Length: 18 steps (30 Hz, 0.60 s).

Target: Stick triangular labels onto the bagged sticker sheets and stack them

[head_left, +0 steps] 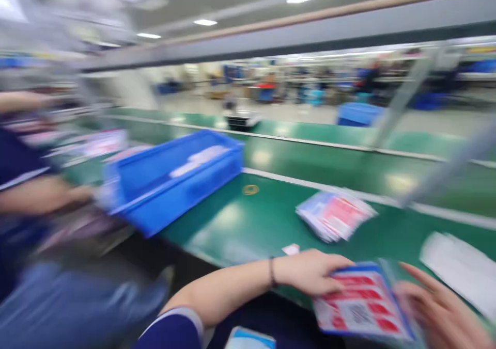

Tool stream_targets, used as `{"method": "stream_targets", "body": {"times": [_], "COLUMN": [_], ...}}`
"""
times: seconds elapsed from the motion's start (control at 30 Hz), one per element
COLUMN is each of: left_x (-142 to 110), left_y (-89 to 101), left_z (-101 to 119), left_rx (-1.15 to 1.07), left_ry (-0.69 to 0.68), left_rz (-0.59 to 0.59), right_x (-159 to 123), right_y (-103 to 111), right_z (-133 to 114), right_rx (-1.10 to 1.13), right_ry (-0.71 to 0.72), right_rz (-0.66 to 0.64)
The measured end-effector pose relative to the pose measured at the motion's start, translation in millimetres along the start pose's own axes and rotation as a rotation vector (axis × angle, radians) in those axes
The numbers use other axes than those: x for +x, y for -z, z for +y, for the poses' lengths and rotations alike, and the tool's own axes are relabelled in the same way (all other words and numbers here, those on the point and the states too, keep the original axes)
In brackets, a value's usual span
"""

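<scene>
My left hand [310, 274], with a dark band at the wrist, is closed on the left edge of a flat printed packet [360, 302]. The packet has red and white print, a blue border and a square code, and clear plastic shows along its right side. At that right side is my right hand [442, 307], smeared by motion; one finger points out, and its grip is not clear. A stack of similar printed packets [335, 212] lies on the green table just beyond. A white pile [461, 271], blurred, rests beyond my right hand.
A long blue bin [178, 176] with white items inside stands on the green table [217, 220] to the left. Near it lie a yellowish ring [250, 189] and a small white scrap [290, 249]. A co-worker's arm [39, 196] is at far left. A slanted metal post [445, 163] rises at right.
</scene>
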State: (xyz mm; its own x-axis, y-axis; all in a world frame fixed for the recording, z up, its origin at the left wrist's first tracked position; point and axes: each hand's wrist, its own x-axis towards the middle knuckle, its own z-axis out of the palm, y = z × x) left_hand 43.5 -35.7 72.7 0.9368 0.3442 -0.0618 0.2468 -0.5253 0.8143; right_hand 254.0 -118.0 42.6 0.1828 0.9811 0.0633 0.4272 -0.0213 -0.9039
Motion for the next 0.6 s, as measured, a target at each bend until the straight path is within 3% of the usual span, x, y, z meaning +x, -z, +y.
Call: {"method": "stream_targets", "body": {"times": [0.03, 0.1, 0.2, 0.27, 0.33, 0.4, 0.5, 0.57, 0.6], "left_x": [-2, 6, 45, 66, 76, 79, 82, 86, 88], "left_y": [1.0, 13.3, 29.6, 29.1, 24.4, 21.8, 24.1, 24.9, 23.7], "left_z": [-3, -17, -33, -34, -34, -38, -50, -54, -53], "left_rx": [0.004, -0.01, -0.033, -0.024, -0.011, -0.012, -0.034, -0.052, -0.063], "left_ry": [-0.022, -0.126, -0.159, -0.166, -0.165, -0.145, -0.068, -0.003, 0.025], "left_rz": [-0.072, -0.184, -0.45, -0.61, -0.711, -0.735, -0.701, -0.679, -0.673], "right_x": [-30, -67, -83, -99, -132, -177, -232, -234, -221], "right_y": [6, 2, -9, -10, -8, 1, 29, 53, 65], "right_z": [1, -4, -2, 14, 39, 72, 123, 150, 160], "right_rx": [0.013, 0.116, 0.348, 0.479, 0.507, 0.462, 0.533, 0.615, 0.631], "right_ry": [-0.076, -0.19, -0.258, -0.295, -0.423, -0.657, -0.928, -0.938, -0.912], "right_rz": [0.113, 0.094, 0.105, 0.124, 0.175, 0.291, 0.615, 0.792, 0.841]}}
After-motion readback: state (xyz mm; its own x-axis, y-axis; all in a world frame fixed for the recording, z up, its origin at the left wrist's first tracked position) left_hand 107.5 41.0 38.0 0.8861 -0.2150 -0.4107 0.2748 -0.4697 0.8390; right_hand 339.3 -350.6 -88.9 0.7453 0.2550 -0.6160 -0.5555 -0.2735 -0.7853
